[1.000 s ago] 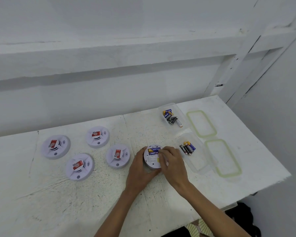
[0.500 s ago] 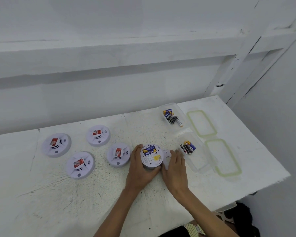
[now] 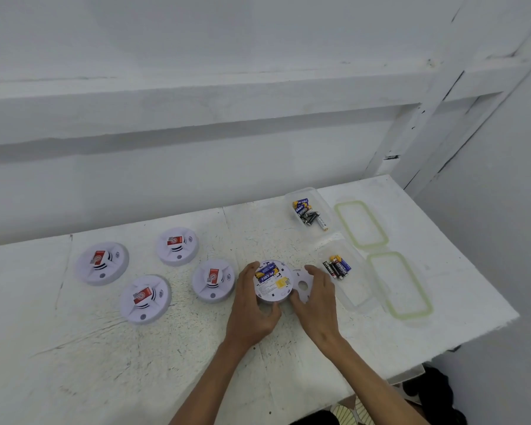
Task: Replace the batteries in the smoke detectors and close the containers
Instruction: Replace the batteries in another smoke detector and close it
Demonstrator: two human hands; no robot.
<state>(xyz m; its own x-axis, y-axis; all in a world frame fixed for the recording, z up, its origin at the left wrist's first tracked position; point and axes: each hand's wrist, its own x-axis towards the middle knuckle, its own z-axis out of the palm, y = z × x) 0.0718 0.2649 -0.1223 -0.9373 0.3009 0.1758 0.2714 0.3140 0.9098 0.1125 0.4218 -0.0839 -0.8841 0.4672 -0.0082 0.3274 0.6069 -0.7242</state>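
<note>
5 detectors are on the tabletop [image 3: 196,348]: 4 face-up detectors [image 3: 213,280] at left, well apart from the work, and 1 flipped detector [image 3: 272,285] lying back-up between your hands. Its fitted batteries [image 3: 267,271], blue and yellow, show in the bay. So the step in hand looks like refitting the cover plate [image 3: 303,285], which sits just beside the detector's right edge.

To do it well, brace the body with your left hand [image 3: 252,311] so it can't spin. Check the cells sit fully down. Bring the plate flat over the back and line up its edge before you press or twist. A tilted plate will likely jam.

The left grip is curled round the detector's left and near rim, thumb at the near edge, grasping it. Your right hand [image 3: 318,308] has its grip half closed, fingers arched over the plate and thumb at its near edge, pinching it. Can't tell if the plate is lifted off the tabletop.

The near container [image 3: 354,297] and far container [image 3: 322,204] are both uncovered, with loose cells inside. The near lid [image 3: 399,285] and far lid [image 3: 360,223] lie flat just right of them. Closing is not yet done.
</note>
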